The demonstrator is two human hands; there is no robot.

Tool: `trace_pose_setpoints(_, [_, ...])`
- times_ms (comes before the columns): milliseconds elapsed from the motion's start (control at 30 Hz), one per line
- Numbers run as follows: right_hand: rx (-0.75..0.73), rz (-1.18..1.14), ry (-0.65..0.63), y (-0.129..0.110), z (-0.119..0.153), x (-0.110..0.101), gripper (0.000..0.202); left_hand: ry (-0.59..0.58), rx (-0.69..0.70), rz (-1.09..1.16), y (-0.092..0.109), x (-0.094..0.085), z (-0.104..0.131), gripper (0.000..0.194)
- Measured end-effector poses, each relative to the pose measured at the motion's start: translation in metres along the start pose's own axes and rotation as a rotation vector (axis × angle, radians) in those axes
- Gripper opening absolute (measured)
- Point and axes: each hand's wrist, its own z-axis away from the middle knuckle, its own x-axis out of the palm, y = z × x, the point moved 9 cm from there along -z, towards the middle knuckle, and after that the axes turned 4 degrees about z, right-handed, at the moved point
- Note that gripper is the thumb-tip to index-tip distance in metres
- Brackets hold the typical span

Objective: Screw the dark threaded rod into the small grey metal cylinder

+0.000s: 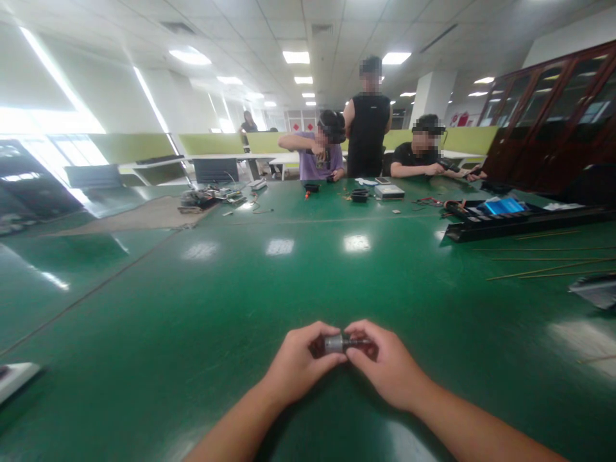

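Low in the middle of the view, both hands meet over the green table [231,301]. My left hand [301,362] is closed around a small grey metal cylinder [333,344], thumb and fingers on its sides. A thinner dark rod-like part [352,344] points from the cylinder's right end into my right hand [389,366]. That hand pinches the rod-like part between thumb and fingers. Whether the two parts are joined or only touching I cannot tell. The cylinder lies roughly level, held above the table.
Across the table, a pile of electronic parts [206,197] lies left, with a white box-shaped device [389,192] farther right. A long black channel [510,224] and thin rods [548,273] lie right. A white power strip [17,378] is near left. Several people are beyond.
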Motion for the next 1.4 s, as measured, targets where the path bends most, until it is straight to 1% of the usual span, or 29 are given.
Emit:
trace_pose_setpoints(167, [-0.046,0.054,0.001,-0.0037,0.0005,-0.0007,0.017,-0.008,0.007,-0.001,0.0,0.0011,0.001,0.027])
trace_pose_setpoints(367, [-0.054,0.082,0.015,-0.0029,-0.0014,-0.0031,0.013,-0.014,0.011,-0.038,0.003,0.0015,0.0019,0.025])
trace_pose_setpoints(1067, [-0.061,0.116,0.011,-0.0038,-0.0029,-0.0053,0.011,-0.004,0.001,-0.067,0.0042,0.0009,0.0021,0.026])
trace_pose_setpoints(1400, [-0.05,0.078,0.007,-0.0026,-0.0036,-0.0063,0.012,0.011,0.005,-0.068,0.0026,0.0,0.0023,0.026])
